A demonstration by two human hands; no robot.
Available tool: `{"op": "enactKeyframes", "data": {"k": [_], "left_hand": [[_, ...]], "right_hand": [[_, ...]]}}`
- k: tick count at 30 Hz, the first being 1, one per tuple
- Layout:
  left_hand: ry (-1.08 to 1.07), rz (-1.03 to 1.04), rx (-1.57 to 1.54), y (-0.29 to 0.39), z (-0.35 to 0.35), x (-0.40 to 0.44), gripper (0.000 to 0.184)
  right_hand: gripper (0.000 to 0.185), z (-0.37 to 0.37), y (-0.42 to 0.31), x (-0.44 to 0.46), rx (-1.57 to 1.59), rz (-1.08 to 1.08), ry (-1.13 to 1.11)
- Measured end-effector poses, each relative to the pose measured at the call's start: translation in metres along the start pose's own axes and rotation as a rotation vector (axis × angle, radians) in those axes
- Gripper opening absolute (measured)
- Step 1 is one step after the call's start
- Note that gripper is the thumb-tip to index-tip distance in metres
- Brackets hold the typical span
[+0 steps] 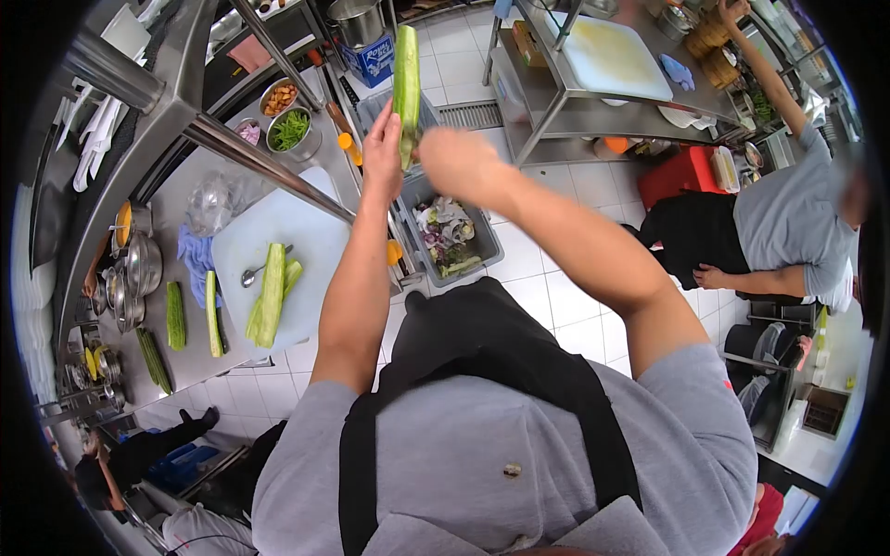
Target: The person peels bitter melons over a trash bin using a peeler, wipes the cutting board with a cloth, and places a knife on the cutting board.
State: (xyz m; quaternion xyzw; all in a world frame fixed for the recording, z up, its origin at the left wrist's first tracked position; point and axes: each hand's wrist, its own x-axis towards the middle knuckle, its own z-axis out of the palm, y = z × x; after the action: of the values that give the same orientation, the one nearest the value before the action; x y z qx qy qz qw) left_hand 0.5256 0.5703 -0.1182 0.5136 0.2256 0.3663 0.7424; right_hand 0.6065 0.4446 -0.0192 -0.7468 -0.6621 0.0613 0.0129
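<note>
My left hand [381, 156] is wrapped round a long, pale green peeled vegetable [406, 88], which points away from me above a grey bin. Close to the vegetable's near end is my right hand [461, 165], closed and blurred by motion; what it grips is too smeared to name. Below both hands, scraps and peelings [445, 227] lie in the grey bin [494, 243]. On the white cutting board [243, 243] to the left rest peeled green pieces [269, 301] and a metal spoon [248, 277].
Left counter: unpeeled green vegetables [175, 315], a blue cloth [196, 264], a plastic bag [215, 201], a bowl of cut greens [290, 130]. A metal shelf post [269, 167] crosses beside my left arm. Another person [783, 218] stands at the right.
</note>
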Motion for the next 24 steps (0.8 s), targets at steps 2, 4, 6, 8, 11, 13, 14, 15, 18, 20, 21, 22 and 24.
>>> {"op": "enactKeyframes", "data": {"k": [2, 4, 6, 8, 11, 13, 14, 15, 18, 20, 21, 22, 24], "left_hand": [[-0.009, -0.003, -0.128, 0.012, 0.011, -0.006, 0.047], [-0.026, 0.019, -0.088, 0.015, 0.016, -0.003, 0.048], [-0.039, 0.037, -0.047, 0.012, 0.018, 0.0, 0.049], [0.059, 0.129, -0.051, 0.005, 0.017, 0.008, 0.049], [0.072, 0.1, 0.085, 0.012, 0.014, 0.0, 0.048], [0.085, 0.165, 0.132, -0.012, 0.0, 0.011, 0.048], [0.073, 0.186, 0.082, -0.009, 0.008, 0.011, 0.048], [0.05, 0.201, 0.022, -0.005, 0.016, 0.003, 0.049], [0.073, 0.306, 0.043, -0.013, 0.025, 0.01, 0.048], [0.038, 0.255, 0.011, -0.007, 0.022, 0.017, 0.047], [0.021, 0.251, 0.0, -0.003, 0.017, 0.018, 0.047], [0.074, 0.222, 0.167, 0.001, 0.013, 0.021, 0.046], [0.133, 0.195, 0.329, 0.0, 0.014, 0.022, 0.046]], "right_hand": [[0.018, -0.036, 0.011, 0.009, 0.031, 0.077, 0.151], [0.017, -0.032, 0.015, 0.027, -0.08, 0.162, 0.22], [0.018, -0.004, 0.013, 0.035, -0.067, 0.177, 0.256], [0.022, 0.013, -0.016, 0.007, -0.1, 0.107, 0.134], [0.023, 0.014, -0.026, -0.007, -0.026, 0.128, -0.05], [0.025, 0.006, 0.004, 0.0, -0.029, -0.111, 0.112], [0.026, -0.006, 0.011, 0.011, 0.064, 0.044, 0.121], [0.028, -0.021, 0.014, 0.03, 0.152, 0.211, 0.14], [0.032, -0.009, 0.014, 0.058, 0.015, 0.38, 0.214], [0.03, 0.011, -0.006, 0.049, 0.029, 0.326, 0.289], [0.027, 0.009, -0.013, 0.03, 0.048, 0.269, 0.199], [0.027, 0.011, -0.016, 0.017, 0.041, 0.282, 0.201], [0.028, 0.011, -0.021, -0.002, 0.025, 0.109, 0.008]]}}
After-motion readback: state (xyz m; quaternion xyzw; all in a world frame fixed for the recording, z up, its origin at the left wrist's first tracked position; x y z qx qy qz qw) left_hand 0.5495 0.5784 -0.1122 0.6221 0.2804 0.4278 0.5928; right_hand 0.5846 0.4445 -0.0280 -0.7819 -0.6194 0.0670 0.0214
